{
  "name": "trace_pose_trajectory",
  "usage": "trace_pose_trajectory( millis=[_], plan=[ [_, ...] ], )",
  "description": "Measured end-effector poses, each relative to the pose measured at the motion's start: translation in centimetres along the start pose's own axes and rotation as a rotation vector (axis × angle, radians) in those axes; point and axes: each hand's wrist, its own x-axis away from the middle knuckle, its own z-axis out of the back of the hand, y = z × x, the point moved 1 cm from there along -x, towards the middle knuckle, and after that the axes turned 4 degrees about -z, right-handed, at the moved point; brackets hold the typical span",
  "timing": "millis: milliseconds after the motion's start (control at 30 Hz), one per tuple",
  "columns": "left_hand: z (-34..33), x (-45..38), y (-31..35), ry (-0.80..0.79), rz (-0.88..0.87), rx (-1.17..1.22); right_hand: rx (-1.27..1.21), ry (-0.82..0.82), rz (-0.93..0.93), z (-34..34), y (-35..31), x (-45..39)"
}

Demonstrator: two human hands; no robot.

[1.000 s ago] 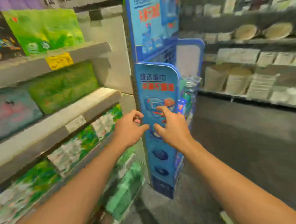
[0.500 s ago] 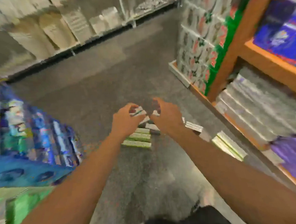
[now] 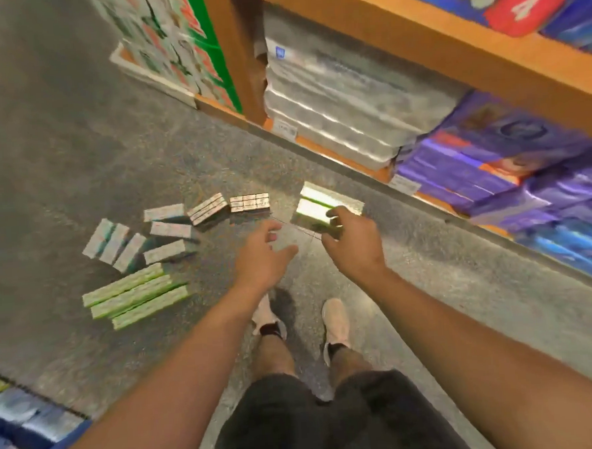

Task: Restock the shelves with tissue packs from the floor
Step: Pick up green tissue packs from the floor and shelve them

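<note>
From the head camera, looking down, most of the job looks not done yet. Lots of tissue packs (image 3: 159, 252) lie on the grey floor (image 3: 61, 150) in the middle left of the frame. Three long green packs (image 3: 135, 296) sit side by side at the lower left of the group. Smaller pale packs are scattered above them, some flat, some on their edges. One more green pack (image 3: 316, 206) lies apart, in the middle of the frame, near the bottom shelf (image 3: 353, 159).

The right hand (image 3: 352, 243) is over the near end of this green pack with its fingers curled, but I cannot tell if it is touching the pack yet. The left hand (image 3: 262, 257) is just beside it, fingers apart and loose, holding nothing.

The packs look thin, light and wrapped in shiny plastic. The shelves at the upper right already hold silver and purple packs. Two feet in pale shoes stand below the hands.
</note>
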Motion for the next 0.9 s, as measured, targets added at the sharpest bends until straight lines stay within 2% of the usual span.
trace_pose_trajectory(
  millis=[233,333,467,600,700,800,900],
  plan=[
    [-8.5,-20.4,-8.0,-0.105,-0.100,-0.098,0.124,0.071,-0.111,-12.8,10.3,-13.7],
    [-14.0,-28.4,-13.7,-0.138,-0.219,-0.227,0.164,0.065,-0.147,-20.3,15.1,-21.3],
    [-21.4,-36.9,-20.6,-0.194,-0.288,-0.433,0.284,0.031,-0.142,-29.9,21.2,-30.1],
    [-26.3,-42.2,-25.1,-0.206,-0.400,-0.579,0.384,-0.020,-0.209,-36.4,26.2,-34.6],
    [-27.8,-44.6,-26.2,-0.190,-0.458,-0.686,0.453,0.068,-0.230,-38.8,28.4,-34.4],
    [-28.0,-45.7,-27.5,-0.152,-0.431,-0.742,0.623,0.172,-0.210,-39.8,30.0,-34.3],
    [-27.2,-45.5,-28.4,-0.180,-0.422,-0.710,0.687,0.223,-0.192,-39.3,30.4,-35.2]
  ],
)
